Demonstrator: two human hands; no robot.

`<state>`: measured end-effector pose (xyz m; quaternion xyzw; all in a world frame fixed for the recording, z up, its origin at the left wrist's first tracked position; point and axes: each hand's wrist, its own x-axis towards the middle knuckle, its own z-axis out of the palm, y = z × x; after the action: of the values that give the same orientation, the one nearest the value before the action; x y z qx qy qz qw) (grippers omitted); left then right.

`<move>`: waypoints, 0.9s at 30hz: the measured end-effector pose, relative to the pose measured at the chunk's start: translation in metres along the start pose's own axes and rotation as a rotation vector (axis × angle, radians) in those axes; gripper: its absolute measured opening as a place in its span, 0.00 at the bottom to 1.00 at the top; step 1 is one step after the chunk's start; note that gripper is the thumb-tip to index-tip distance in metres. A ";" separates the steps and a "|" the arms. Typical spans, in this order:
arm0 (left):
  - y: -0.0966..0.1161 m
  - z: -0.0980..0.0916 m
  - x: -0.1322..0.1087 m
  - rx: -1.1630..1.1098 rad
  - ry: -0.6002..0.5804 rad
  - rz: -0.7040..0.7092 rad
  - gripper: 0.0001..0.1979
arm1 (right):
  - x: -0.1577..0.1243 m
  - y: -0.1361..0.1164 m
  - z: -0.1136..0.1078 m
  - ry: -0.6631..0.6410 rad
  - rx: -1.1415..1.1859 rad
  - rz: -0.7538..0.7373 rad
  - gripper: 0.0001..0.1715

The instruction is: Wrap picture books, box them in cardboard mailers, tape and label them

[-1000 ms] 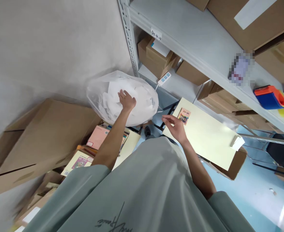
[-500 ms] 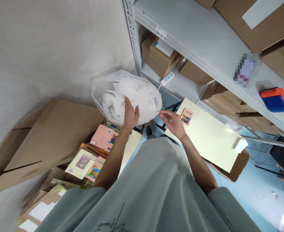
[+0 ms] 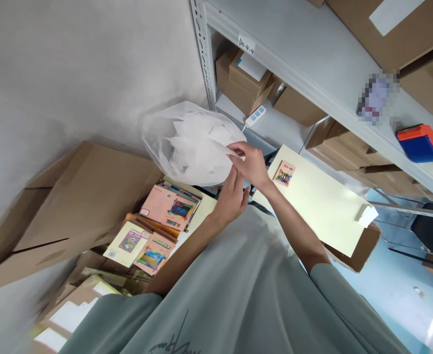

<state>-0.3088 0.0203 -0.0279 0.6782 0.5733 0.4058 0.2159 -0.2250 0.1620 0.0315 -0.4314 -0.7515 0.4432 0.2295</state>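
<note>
A large clear plastic bag (image 3: 157, 140) stands by the wall, filled with thin white sheets (image 3: 197, 142). At its right edge my right hand (image 3: 251, 164) pinches a thin white sheet, paper or plastic, which I cannot tell apart. Just below, my left hand (image 3: 231, 199) is raised with its fingers stretched out and its thumb apart. Its fingertips meet the right hand's fingers and are partly hidden there, so any touch on the sheet is unclear.
Stacked books (image 3: 168, 206) lie on the left beside a large cardboard box (image 3: 91, 196). On the right, a cream tabletop (image 3: 312, 206) bears a small pink booklet (image 3: 284, 173). A metal shelf (image 3: 293, 59) with cartons and a power strip (image 3: 255, 117) stand beyond.
My left hand has moved right and down, from in front of the bag to beside my right hand. The right hand has shifted slightly up and left, drawing the white sheet's edge with it.
</note>
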 end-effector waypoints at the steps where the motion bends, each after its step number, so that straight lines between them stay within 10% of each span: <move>1: 0.004 -0.001 -0.001 -0.013 0.005 0.002 0.41 | 0.000 0.000 -0.004 0.023 -0.007 0.002 0.23; 6: 0.009 -0.018 0.001 -0.041 0.139 -0.147 0.30 | -0.015 -0.002 -0.044 0.120 0.002 0.004 0.30; 11: -0.022 -0.046 0.029 0.094 0.253 -0.352 0.50 | -0.042 -0.006 -0.092 0.177 0.017 0.026 0.34; 18: -0.051 -0.061 0.087 0.051 -0.092 -0.202 0.32 | -0.088 -0.012 -0.146 0.310 -0.016 0.037 0.30; 27: -0.001 -0.017 0.138 -0.026 -0.338 0.038 0.04 | -0.160 0.021 -0.206 0.601 -0.078 0.110 0.28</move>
<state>-0.3214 0.1491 0.0235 0.7446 0.5107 0.2975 0.3104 0.0176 0.1273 0.1227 -0.5916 -0.6419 0.2785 0.4005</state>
